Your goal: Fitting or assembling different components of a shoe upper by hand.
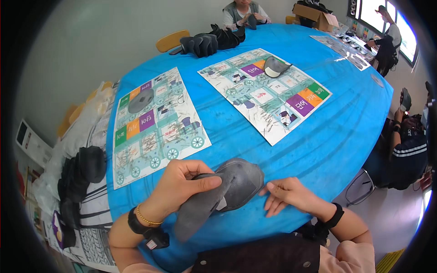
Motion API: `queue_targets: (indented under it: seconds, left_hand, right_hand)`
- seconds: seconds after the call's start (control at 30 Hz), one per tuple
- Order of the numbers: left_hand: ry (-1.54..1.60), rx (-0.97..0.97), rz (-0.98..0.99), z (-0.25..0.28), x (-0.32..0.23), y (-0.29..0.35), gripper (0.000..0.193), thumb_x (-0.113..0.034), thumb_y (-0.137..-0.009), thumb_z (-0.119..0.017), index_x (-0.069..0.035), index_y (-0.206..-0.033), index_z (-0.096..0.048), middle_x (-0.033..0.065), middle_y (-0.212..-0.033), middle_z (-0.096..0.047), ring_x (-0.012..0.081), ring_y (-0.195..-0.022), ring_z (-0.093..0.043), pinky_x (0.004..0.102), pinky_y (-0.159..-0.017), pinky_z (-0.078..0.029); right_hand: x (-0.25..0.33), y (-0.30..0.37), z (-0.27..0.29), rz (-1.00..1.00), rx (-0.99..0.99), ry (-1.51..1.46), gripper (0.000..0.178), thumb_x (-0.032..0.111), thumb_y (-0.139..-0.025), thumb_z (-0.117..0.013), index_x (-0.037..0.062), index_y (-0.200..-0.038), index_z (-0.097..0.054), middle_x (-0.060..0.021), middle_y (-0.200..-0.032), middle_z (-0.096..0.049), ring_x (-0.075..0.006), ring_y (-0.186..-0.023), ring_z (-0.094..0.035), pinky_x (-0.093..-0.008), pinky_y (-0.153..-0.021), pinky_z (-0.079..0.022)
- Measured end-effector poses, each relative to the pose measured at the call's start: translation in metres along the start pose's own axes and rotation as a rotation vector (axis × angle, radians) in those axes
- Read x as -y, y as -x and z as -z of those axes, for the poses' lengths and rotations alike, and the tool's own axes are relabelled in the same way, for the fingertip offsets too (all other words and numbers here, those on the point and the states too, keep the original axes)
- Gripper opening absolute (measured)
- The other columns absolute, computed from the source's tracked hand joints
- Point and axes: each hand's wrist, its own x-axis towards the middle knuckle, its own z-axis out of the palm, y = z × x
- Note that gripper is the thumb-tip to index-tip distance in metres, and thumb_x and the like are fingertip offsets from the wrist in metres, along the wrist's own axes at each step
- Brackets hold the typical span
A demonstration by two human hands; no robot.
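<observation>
My left hand (175, 189) is closed on a dark grey shoe upper (243, 182), its thumb pressed on top and its fingers curled behind. One long flap of the upper hangs toward me, while the rounded end points away to the right. A small pale patch shows by the fold. Just right of the rounded end is my right hand (289, 195), thumb and forefinger pinched together and the other fingers loosely bent. Whatever the pinch holds, if anything, is too small to make out. Both hands are over the near edge of the blue-covered table (255, 148).
Two smudged printed sheets (177, 136) lie on the table, each bearing a grey shoe piece (275, 67). Stacked dark shoe pieces (205, 43) stand at the far edge; more (82, 168) lie at left. Eyeglasses (359, 186) appear at right. Other people (246, 13) are across and to the right.
</observation>
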Motion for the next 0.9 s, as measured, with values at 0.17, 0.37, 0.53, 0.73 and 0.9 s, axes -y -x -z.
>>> queue_targets:
  seconds: [0.17, 0.37, 0.53, 0.73, 0.9]
  left_hand:
    - [0.136, 0.023, 0.000, -0.002, 0.013, -0.011, 0.018, -0.010, -0.084, -0.072, 0.004, -0.091, -0.064, 0.0085, -0.079, -0.068, 0.0085, -0.065, -0.063, 0.0209, -0.057, -0.051]
    - [0.190, 0.043, -0.175, -0.012, 0.018, -0.021, 0.018, -0.011, -0.084, -0.072, 0.004, -0.091, -0.064, 0.0088, -0.080, -0.068, 0.0094, -0.065, -0.063, 0.0214, -0.057, -0.051]
    - [0.354, 0.213, -0.277, -0.036, 0.005, -0.044, 0.014, -0.008, -0.085, -0.069, 0.003, -0.089, -0.062, 0.0104, -0.081, -0.068, 0.0097, -0.068, -0.063, 0.0209, -0.059, -0.050]
    - [0.344, 0.279, -0.350, -0.093, -0.017, -0.071, 0.012, -0.008, -0.086, -0.067, 0.003, -0.087, -0.061, 0.0104, -0.081, -0.068, 0.0095, -0.067, -0.063, 0.0209, -0.060, -0.049]
    - [0.347, 0.314, -0.529, -0.130, -0.066, -0.080, 0.014, -0.008, -0.083, -0.071, 0.001, -0.089, -0.062, 0.0069, -0.079, -0.067, 0.0085, -0.070, -0.061, 0.0235, -0.069, -0.051]
  right_hand:
    - [-0.012, -0.016, -0.006, -0.042, 0.023, -0.336, 0.057, 0.041, -0.100, -0.042, -0.0098, -0.124, -0.042, -0.0234, -0.101, -0.063, -0.0293, -0.096, -0.067, -0.0323, -0.079, -0.056]
    - [-0.008, -0.011, -0.008, 0.054, 0.023, -0.438, 0.061, 0.048, -0.099, -0.040, -0.0008, -0.135, -0.035, -0.0190, -0.132, -0.047, -0.0284, -0.118, -0.055, -0.0393, -0.099, -0.046]
    - [-0.006, -0.002, -0.004, 0.551, 0.014, -0.670, 0.067, 0.054, -0.097, -0.036, 0.0057, -0.143, -0.028, -0.0133, -0.141, -0.041, -0.0245, -0.134, -0.037, -0.0413, -0.111, -0.032]
    - [0.000, 0.011, 0.030, 0.722, 0.107, -0.912, 0.072, 0.058, -0.094, -0.040, 0.0069, -0.144, -0.030, -0.0144, -0.143, -0.041, -0.0267, -0.129, -0.045, -0.0419, -0.109, -0.035]
    - [0.021, 0.027, 0.064, 1.042, -0.028, -0.922, 0.088, 0.070, -0.083, -0.048, 0.0044, -0.140, -0.037, -0.0167, -0.137, -0.047, -0.0278, -0.123, -0.050, -0.0449, -0.106, -0.039]
